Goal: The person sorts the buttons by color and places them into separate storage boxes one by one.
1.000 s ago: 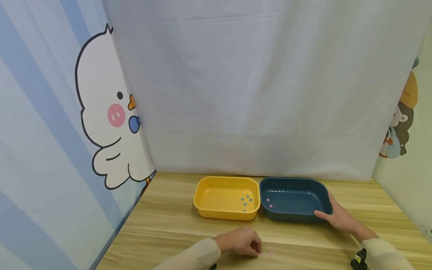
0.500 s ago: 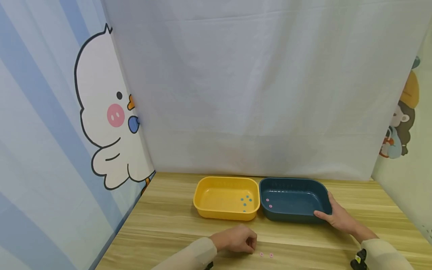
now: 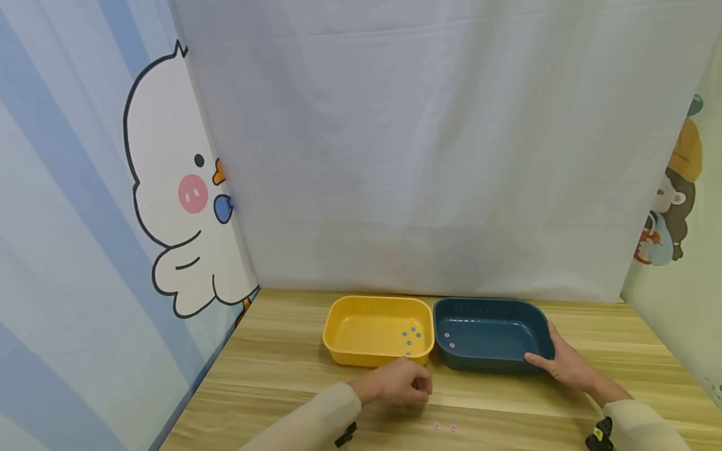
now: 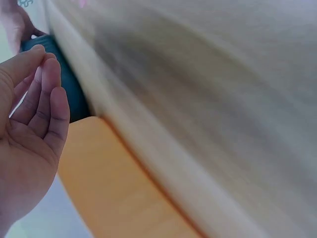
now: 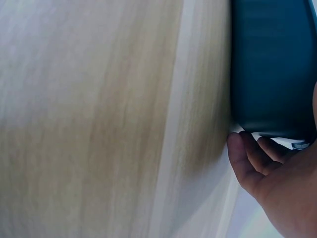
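My left hand (image 3: 397,380) is over the table in front of the yellow basin (image 3: 352,359), with thumb and index fingertip together. In the left wrist view, whether anything lies between those fingertips is hidden. My right hand (image 3: 566,364) holds the right end of the dark teal basin (image 3: 485,363), thumb on its front and fingers round its side. In the right wrist view, curled fingers (image 5: 240,153) meet the basin's corner. Two pink rings (image 3: 444,426) lie on the table. Two more pink rings (image 3: 449,340) are in the teal basin; several blue rings (image 3: 408,342) are in the yellow one.
Both basins stand side by side at the back of the wooden table (image 3: 271,351). Behind them hangs a pale grey cloth (image 3: 429,156). A wall with a cartoon bird (image 3: 169,188) borders the left, and a pale wall (image 3: 682,294) the right.
My left hand has drawn away from the two pink rings on the table and risen towards the yellow basin. My right hand stays on the teal basin.
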The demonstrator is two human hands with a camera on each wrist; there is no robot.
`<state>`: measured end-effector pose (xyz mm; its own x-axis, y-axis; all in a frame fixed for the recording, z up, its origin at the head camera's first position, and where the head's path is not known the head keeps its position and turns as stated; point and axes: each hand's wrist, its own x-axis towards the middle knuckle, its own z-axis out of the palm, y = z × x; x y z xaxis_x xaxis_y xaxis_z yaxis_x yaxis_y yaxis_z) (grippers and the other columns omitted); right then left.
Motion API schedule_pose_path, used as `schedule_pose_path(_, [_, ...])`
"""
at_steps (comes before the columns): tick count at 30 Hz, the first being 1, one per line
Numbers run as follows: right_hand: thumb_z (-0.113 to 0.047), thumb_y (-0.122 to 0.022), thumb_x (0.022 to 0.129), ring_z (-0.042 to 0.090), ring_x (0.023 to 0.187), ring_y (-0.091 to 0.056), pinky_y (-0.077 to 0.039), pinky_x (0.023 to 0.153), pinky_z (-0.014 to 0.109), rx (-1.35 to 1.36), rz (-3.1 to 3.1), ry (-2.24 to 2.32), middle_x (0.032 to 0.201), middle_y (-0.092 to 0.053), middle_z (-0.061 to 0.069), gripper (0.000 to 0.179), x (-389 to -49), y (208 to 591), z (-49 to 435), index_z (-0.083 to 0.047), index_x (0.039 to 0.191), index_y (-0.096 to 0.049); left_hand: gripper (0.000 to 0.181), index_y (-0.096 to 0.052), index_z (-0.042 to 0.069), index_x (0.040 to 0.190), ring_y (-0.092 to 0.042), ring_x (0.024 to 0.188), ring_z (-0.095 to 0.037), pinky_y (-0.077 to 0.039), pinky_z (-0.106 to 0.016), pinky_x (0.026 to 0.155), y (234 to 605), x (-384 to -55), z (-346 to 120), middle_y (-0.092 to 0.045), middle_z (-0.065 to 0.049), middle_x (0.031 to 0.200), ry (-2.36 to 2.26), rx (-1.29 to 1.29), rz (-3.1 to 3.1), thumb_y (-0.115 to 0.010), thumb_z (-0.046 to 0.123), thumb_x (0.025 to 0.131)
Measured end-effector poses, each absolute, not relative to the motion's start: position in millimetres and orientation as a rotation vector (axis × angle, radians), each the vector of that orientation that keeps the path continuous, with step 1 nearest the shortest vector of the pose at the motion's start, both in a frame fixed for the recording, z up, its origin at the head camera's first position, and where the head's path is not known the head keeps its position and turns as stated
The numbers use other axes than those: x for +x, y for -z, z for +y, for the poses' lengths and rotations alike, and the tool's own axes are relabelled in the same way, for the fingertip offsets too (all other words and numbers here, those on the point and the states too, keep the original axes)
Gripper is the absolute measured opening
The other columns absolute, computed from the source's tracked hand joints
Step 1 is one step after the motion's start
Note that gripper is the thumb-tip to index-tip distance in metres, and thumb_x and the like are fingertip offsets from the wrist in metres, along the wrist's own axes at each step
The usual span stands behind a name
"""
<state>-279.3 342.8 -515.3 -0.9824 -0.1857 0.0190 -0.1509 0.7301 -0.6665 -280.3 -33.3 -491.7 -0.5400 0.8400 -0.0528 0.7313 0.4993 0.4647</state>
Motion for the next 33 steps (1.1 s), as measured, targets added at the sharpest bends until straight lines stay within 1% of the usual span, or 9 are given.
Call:
schedule_pose_path(6, [-0.034, -0.063, 0.09, 0.064, 0.124, -0.013, -0.019, 0.096, 0.07, -0.281, 2.876, 1.119, 0.141, 0.0, 0.047, 0.105, -278, 515, 342, 0.015, 0.141, 0.014, 0.004, -0.068, 0.013, 0.089, -0.054, 0.068, 0.008, -0.043, -0.007, 0.064, 471, -286, -21, -0.063, 0.014, 0.077, -0.56, 1.378, 2.493, -0.069, 0.016, 0.088])
schedule_pose_path(12, [-0.034, -0.064, 0.09, 0.064, 0.124, -0.013, -0.019, 0.096, 0.069, -0.286, 2.891, 1.115, 0.14, -0.001, 0.047, 0.105, -277, 515, 343, 0.016, 0.141, 0.013, 0.004, -0.069, 0.012, 0.092, -0.056, 0.071, 0.005, -0.045, -0.01, 0.067, 457, -294, -7, -0.064, 0.012, 0.081, -0.721, 1.251, 2.507, -0.067, 0.014, 0.089])
schedule_pose_path(17, [-0.033, -0.064, 0.09, 0.063, 0.124, -0.014, -0.02, 0.096, 0.069, -0.288, 2.895, 1.112, 0.14, -0.003, 0.048, 0.104, -278, 516, 342, 0.015, 0.141, 0.012, 0.009, -0.07, 0.008, 0.096, -0.057, 0.074, 0.003, -0.047, -0.013, 0.07, 453, -302, 2, -0.065, 0.011, 0.085, -0.896, 1.11, 2.515, -0.066, 0.013, 0.089])
schedule_pose_path(20, [-0.033, -0.064, 0.09, 0.063, 0.125, -0.014, -0.019, 0.096, 0.069, -0.283, 2.897, 1.119, 0.141, -0.002, 0.047, 0.104, -277, 517, 342, 0.015, 0.141, 0.012, 0.009, -0.07, 0.008, 0.096, -0.057, 0.073, 0.001, -0.048, -0.015, 0.07, 454, -308, 6, -0.064, 0.01, 0.084, -0.988, 1.035, 2.52, -0.066, 0.013, 0.089])
schedule_pose_path(24, [-0.033, -0.065, 0.089, 0.062, 0.126, -0.013, -0.018, 0.098, 0.069, -0.269, 2.899, 1.125, 0.141, -0.002, 0.046, 0.105, -277, 517, 342, 0.015, 0.142, 0.011, 0.007, -0.069, 0.009, 0.094, -0.057, 0.071, -0.002, -0.048, -0.017, 0.066, 456, -316, 11, -0.062, 0.01, 0.079, -1.098, 0.956, 2.507, -0.065, 0.013, 0.09])
schedule_pose_path(29, [-0.033, -0.066, 0.088, 0.062, 0.126, -0.013, -0.018, 0.098, 0.069, -0.264, 2.903, 1.12, 0.141, -0.003, 0.047, 0.105, -276, 515, 342, 0.016, 0.141, 0.011, 0.008, -0.069, 0.006, 0.096, -0.058, 0.07, -0.005, -0.049, -0.019, 0.064, 456, -324, 16, -0.063, 0.008, 0.08, -1.198, 0.899, 2.485, -0.065, 0.011, 0.09])
schedule_pose_path(33, [-0.033, -0.066, 0.088, 0.062, 0.126, -0.012, -0.017, 0.098, 0.069, -0.272, 2.909, 1.12, 0.142, -0.002, 0.046, 0.105, -277, 515, 342, 0.015, 0.142, 0.011, 0.008, -0.069, 0.007, 0.095, -0.057, 0.069, -0.005, -0.048, -0.019, 0.064, 455, -330, 20, -0.062, 0.007, 0.08, -1.22, 0.878, 2.504, -0.065, 0.012, 0.09])
